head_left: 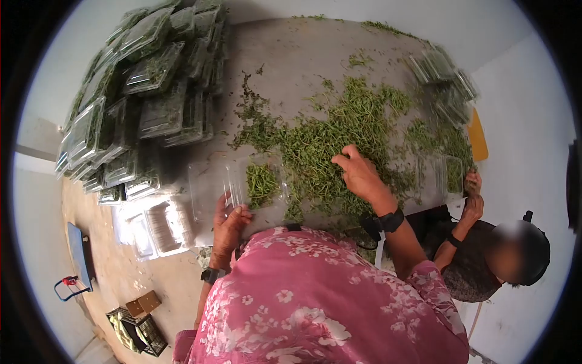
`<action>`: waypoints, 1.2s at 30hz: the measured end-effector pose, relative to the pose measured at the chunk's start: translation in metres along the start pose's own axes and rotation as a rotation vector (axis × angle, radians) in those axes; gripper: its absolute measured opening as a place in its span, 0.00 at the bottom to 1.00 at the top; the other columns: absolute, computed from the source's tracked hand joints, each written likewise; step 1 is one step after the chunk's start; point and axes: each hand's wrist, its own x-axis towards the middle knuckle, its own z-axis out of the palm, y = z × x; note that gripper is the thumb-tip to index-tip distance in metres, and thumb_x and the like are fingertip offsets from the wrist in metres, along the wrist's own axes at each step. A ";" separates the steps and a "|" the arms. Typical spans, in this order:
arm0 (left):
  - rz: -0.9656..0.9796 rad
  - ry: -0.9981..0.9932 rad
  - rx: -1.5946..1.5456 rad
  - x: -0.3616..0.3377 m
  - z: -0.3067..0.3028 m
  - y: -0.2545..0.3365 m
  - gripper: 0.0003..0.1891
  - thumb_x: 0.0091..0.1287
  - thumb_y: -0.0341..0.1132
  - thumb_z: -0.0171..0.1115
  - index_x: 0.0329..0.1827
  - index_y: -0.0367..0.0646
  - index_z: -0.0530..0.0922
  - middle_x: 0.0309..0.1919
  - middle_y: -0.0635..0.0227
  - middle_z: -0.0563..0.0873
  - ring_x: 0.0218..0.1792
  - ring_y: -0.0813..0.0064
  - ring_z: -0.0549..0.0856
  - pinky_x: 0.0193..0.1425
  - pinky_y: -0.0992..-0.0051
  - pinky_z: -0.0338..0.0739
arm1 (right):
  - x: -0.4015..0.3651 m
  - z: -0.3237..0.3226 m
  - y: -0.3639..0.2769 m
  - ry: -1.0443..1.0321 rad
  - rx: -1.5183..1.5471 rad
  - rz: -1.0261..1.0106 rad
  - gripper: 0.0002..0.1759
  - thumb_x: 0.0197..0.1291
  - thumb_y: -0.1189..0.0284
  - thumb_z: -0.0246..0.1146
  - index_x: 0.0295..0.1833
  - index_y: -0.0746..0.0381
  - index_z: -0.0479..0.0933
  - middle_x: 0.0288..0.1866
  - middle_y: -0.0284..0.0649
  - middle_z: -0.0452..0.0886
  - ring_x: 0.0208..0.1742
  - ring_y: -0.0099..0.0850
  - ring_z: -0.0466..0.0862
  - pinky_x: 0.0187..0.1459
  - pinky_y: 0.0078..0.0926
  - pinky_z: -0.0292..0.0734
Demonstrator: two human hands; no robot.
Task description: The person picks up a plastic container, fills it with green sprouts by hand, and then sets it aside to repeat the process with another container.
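A clear plastic clamshell box [280, 182] lies open in front of me, its lid [206, 188] folded out to the left. Cut green stems [262, 184] fill part of its tray. At the box's near edge, my left hand [229, 227] has its thumb and fingers closed on the plastic. My right hand [364, 179] is over the near part of a wide heap of green stems [339, 130], fingers bent and apart, with nothing visible in them. Its underside is hidden.
Filled clear boxes [151, 79] are stacked high on the table's left, with more [439, 67] at the back right. On the right, a co-worker [473, 255] has hands beside another box [451, 173]. A yellow board [478, 134] stands nearby. A black crate [145, 333] is on the floor.
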 end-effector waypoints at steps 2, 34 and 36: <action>-0.019 0.016 0.018 -0.001 0.002 0.004 0.28 0.69 0.28 0.53 0.71 0.45 0.57 0.40 0.62 0.80 0.36 0.75 0.81 0.40 0.79 0.76 | 0.000 0.009 0.009 0.060 -0.002 -0.017 0.14 0.58 0.83 0.57 0.48 0.59 0.76 0.34 0.43 0.73 0.30 0.48 0.74 0.35 0.49 0.74; -0.051 0.011 0.035 0.002 0.003 0.008 0.28 0.69 0.31 0.55 0.71 0.43 0.57 0.37 0.62 0.81 0.35 0.74 0.81 0.40 0.78 0.76 | -0.004 -0.049 0.017 0.111 0.341 0.215 0.13 0.57 0.75 0.62 0.48 0.63 0.75 0.21 0.41 0.73 0.21 0.30 0.73 0.26 0.33 0.68; -0.046 0.005 0.032 0.002 0.003 0.008 0.28 0.69 0.31 0.55 0.71 0.43 0.57 0.37 0.62 0.81 0.36 0.74 0.81 0.40 0.78 0.76 | -0.004 -0.046 0.014 -0.042 0.335 0.250 0.14 0.56 0.74 0.63 0.49 0.62 0.75 0.26 0.41 0.76 0.28 0.33 0.76 0.33 0.35 0.71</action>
